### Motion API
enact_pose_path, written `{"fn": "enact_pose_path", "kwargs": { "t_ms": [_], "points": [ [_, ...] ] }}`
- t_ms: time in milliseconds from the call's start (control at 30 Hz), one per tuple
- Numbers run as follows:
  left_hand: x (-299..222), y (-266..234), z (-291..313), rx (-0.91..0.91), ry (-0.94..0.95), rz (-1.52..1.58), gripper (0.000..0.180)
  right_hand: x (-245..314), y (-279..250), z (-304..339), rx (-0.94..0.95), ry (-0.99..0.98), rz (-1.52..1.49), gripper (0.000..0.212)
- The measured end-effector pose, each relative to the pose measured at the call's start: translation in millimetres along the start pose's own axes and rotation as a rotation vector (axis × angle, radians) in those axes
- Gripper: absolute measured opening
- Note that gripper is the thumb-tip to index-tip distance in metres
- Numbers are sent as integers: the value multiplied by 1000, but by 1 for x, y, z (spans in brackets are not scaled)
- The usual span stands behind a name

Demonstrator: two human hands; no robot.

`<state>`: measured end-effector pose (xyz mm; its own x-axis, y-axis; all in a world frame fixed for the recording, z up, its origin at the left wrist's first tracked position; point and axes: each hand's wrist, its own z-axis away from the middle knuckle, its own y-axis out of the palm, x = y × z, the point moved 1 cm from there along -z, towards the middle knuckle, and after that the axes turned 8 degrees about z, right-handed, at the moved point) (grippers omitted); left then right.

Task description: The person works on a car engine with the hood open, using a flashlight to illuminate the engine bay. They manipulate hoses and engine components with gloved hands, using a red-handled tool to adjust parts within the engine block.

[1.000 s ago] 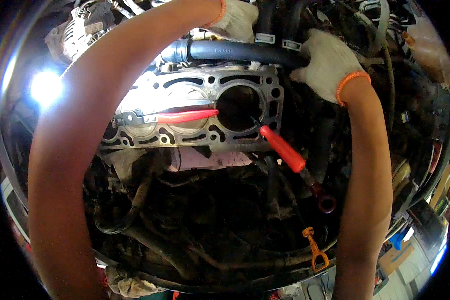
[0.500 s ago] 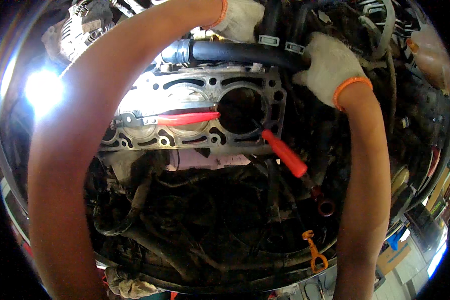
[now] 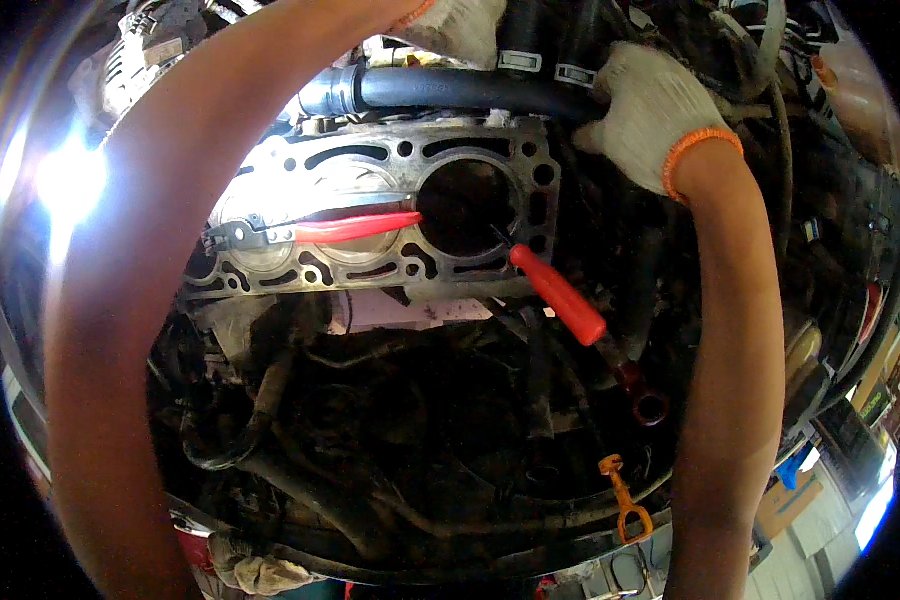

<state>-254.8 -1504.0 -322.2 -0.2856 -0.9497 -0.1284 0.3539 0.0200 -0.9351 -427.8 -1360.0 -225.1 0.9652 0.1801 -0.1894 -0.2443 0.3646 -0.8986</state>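
Note:
Both my hands wear white knit gloves with orange cuffs and reach to the far side of an open engine. My right hand (image 3: 660, 120) is curled around the right end of a thick black hose (image 3: 470, 88), thumb on the near side. Beyond that hose, my left hand (image 3: 458, 32) is at the top edge; its fingers are hidden, so any hold there is unclear. Light metal clamps (image 3: 519, 62) sit on upright black hoses between the hands. In front lies the bare engine block (image 3: 380, 150) with round cylinder bores.
Red-handled pliers (image 3: 355, 228) lie across the block. A red-handled screwdriver (image 3: 562, 300) slants from the right bore, near a dark ring-ended wrench (image 3: 648, 400). An orange dipstick handle (image 3: 625, 500) stands at the front. A bright lamp (image 3: 70, 180) shines at left.
The whole view has shifted slightly left and up. My right hand stays at the hose end, and my left hand remains beyond the hose, now a little more cut off by the top edge.

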Motion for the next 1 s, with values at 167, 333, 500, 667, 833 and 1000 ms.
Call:
{"fn": "enact_pose_path", "kwargs": {
  "t_ms": [167,333,500,667,833,1000],
  "points": [
    [4,-11,-15,276,-286,186,21,-5,-2,5,13,25,-7,45],
    [12,14,-13,-105,-468,602,23,-2,-10,6,55,52,-4,47],
    [11,20,-10,-495,-108,607,26,1,-11,3,55,7,-21,48],
    [-28,-43,13,-195,-501,836,30,-2,-2,3,-14,-2,-8,47],
    [-19,-26,-2,-221,-464,1067,36,-8,0,5,6,18,40,47],
    [-18,-18,10,-97,-667,1060,33,1,-10,3,21,15,-36,46]
  ]
}}
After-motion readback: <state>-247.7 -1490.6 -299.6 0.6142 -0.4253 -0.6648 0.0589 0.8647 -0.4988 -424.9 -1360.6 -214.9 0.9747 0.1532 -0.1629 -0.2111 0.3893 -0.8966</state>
